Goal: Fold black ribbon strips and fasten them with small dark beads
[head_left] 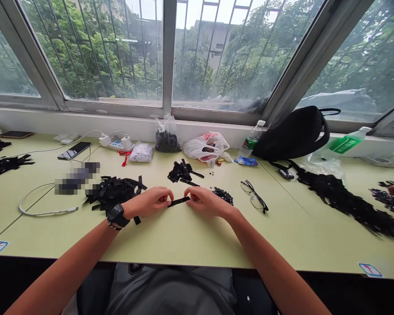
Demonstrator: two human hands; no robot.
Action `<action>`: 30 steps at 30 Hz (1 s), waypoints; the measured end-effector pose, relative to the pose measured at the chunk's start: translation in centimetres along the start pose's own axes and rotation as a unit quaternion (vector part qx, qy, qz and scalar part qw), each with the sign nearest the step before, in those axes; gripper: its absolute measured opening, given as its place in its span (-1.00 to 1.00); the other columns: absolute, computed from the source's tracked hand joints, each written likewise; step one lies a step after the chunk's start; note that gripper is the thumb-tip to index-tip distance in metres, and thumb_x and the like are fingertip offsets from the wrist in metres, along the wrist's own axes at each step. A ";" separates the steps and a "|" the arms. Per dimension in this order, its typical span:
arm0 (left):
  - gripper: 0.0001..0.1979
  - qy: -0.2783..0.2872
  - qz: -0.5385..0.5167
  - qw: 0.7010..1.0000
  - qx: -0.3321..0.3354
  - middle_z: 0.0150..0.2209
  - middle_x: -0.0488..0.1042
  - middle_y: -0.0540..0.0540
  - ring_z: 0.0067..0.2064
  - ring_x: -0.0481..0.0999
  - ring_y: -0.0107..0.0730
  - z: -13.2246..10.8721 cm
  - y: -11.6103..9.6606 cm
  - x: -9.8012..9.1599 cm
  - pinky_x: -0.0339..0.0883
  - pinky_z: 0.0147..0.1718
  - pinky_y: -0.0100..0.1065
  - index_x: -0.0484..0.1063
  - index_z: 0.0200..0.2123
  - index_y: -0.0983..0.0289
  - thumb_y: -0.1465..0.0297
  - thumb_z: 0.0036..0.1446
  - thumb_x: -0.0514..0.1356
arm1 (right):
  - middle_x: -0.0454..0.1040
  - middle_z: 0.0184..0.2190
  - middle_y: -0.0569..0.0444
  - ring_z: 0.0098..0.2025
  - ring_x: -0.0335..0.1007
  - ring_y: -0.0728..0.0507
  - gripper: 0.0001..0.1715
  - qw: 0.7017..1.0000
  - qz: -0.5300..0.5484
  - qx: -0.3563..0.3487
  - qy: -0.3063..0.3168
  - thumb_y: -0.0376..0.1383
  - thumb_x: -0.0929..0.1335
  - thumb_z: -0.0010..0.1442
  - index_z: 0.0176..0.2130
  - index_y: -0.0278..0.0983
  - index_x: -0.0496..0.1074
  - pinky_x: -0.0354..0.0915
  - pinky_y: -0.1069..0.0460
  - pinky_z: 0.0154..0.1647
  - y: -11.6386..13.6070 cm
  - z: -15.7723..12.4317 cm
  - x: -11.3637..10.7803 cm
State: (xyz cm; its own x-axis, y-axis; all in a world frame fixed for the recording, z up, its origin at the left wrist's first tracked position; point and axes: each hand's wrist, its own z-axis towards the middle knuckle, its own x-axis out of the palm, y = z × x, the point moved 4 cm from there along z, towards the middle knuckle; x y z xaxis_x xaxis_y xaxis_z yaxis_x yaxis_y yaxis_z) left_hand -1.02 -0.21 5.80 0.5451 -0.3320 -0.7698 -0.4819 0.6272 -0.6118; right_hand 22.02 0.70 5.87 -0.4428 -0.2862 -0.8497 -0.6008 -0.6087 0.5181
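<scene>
"A grey fabric shirt (170,291) is showing nearest us; what are our hands doing?"
"Our left hand (154,201) and right hand (205,199) are pinching opposite ends of a short, flat black strip (179,201) over the pale-green tabletop (184,245)."
"And beyond?"
"Loose black strips (179,172) are lying heaped before a clear plastic bag (167,135)."

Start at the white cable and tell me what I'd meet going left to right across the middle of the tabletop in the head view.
White cable, pile of black strips, left hand, single black strip, right hand, eyeglasses, long black fringed length.
</scene>
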 end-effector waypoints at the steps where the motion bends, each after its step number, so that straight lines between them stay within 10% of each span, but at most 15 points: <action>1: -0.80 -0.001 0.001 1.000 0.001 -0.35 0.39 0.03 -0.32 0.36 -0.33 0.0 0.0 0.0 0.24 -0.29 -0.36 0.55 -0.09 0.20 0.31 0.40 0.14 | 0.32 -0.41 0.18 -0.35 0.20 -0.06 -0.81 1.000 0.000 -0.002 -0.001 -0.32 0.33 0.32 -0.06 -0.21 0.46 0.09 0.06 -0.32 0.0 0.0 0.0; 30: -0.81 0.014 0.016 1.000 -0.001 -0.35 0.37 0.01 -0.29 0.37 -0.32 0.0 -0.1 -0.1 0.23 -0.26 -0.36 0.54 -0.07 0.20 0.35 0.39 0.14 | 0.30 -0.43 0.20 -0.38 0.18 -0.04 -0.78 1.000 -0.018 0.018 0.003 -0.35 0.33 0.29 -0.05 -0.22 0.46 0.07 0.07 -0.35 0.2 -0.1 -0.2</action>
State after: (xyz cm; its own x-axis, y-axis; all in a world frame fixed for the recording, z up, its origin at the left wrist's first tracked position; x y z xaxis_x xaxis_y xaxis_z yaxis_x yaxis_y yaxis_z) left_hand -1.01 -0.23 5.99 0.5108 -0.3313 -0.7933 -0.5004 0.6357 -0.5877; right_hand 22.06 0.62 6.17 -0.4167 -0.2687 -0.8684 -0.6401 -0.5916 0.4902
